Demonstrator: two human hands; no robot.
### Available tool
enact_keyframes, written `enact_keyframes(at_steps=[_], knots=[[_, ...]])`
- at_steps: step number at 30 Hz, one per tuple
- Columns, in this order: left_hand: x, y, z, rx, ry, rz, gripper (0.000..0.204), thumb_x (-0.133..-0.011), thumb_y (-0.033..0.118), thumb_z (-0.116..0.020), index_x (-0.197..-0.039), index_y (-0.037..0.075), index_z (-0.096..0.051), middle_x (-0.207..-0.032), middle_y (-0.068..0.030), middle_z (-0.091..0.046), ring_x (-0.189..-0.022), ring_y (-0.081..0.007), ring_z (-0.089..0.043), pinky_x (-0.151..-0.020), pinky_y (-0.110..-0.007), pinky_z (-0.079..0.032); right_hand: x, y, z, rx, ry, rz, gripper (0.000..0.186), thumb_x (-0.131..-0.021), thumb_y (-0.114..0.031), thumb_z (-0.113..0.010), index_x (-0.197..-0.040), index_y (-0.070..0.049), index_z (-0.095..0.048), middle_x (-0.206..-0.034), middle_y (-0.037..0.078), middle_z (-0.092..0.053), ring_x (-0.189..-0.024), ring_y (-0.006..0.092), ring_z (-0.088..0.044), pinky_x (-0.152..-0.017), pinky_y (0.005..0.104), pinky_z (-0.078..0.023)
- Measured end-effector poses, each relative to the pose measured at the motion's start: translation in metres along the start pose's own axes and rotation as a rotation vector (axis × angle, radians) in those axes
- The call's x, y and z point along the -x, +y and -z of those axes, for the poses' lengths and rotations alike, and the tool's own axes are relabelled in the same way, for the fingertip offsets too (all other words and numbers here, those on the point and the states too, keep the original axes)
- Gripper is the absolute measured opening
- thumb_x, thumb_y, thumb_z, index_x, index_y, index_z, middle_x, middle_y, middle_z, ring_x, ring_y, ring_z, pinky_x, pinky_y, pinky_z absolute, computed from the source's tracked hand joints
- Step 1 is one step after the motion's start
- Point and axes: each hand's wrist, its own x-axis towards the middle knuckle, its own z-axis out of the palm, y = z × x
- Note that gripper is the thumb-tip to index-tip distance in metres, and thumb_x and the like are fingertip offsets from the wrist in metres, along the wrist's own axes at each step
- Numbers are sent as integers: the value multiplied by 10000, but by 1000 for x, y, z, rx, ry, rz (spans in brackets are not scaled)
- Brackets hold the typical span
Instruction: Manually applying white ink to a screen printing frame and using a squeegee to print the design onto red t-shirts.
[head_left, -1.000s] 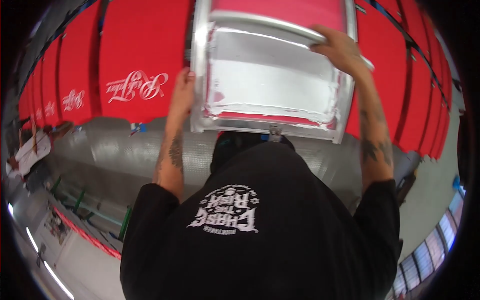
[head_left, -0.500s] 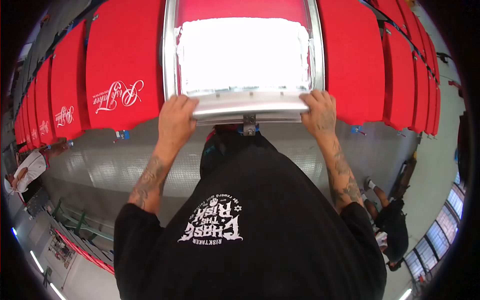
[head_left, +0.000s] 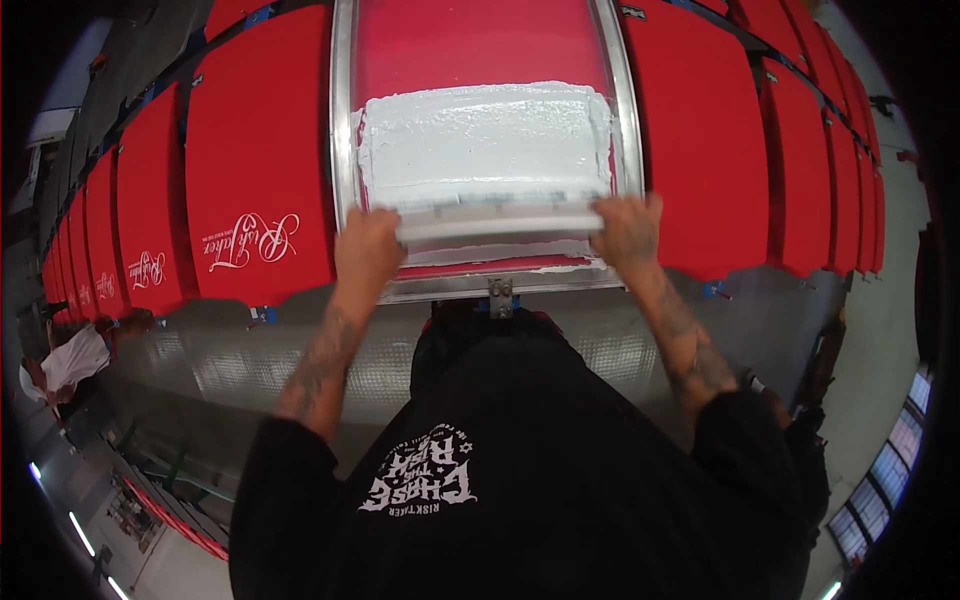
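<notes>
- Squeegee [head_left: 497,222]: at twelve o'clock in view, lying crosswise within the metal frame [head_left: 343,140].
- Your left hand [head_left: 370,248]: fingers curled closed around the squeegee's nine o'clock end.
- Your right hand [head_left: 628,238]: fingers likewise folded around its three o'clock end.
- White paste [head_left: 480,140]: a broad patch inside the frame, at twelve o'clock from the squeegee.
- Red fabric panels [head_left: 262,130]: flanking the frame at nine and three o'clock.

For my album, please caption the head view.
Left hand and right hand grip a silvery bar beside white paste inside a metal frame.
</notes>
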Motion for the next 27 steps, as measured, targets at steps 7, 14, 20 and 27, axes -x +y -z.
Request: enact_keyframes(at_steps=[7,14,20,27], knots=[[-100,-26,17,-45,-167,-14,293,-779,279,-793,-1003,99,-736,-954,-120,-721,-930,-323,-688,-759,-442,-572,-110,25,8,108,-237,-131,257,-793,-298,-695,-1016,-197,-771,-865,100,-749,-811,271,-718,-792,487,-398],[56,19,12,72,-23,-32,203,-639,2,-664,-815,103,-648,-822,-69,-640,-832,-300,-612,-620,-455,-551,60,-29,23,-113,-124,-61,315,-608,-57,-691,-900,-162,-744,-866,30,-717,-877,231,-645,-958,490,-376],[-70,-8,6,-31,-35,6,190,-741,179,-756,-901,81,-722,-922,-118,-713,-892,-350,-667,-717,-460,-579,-62,27,-11,26,-83,-54,217,-693,-216,-721,-901,-164,-756,-843,79,-732,-790,291,-692,-851,506,-399],[-17,-8,13,-27,-99,-14,219,-727,242,-813,-863,99,-718,-842,-112,-687,-848,-310,-667,-716,-447,-559,-19,17,5,30,-309,-74,288,-721,-232,-731,-1004,-195,-769,-868,70,-750,-802,245,-713,-907,526,-374]])
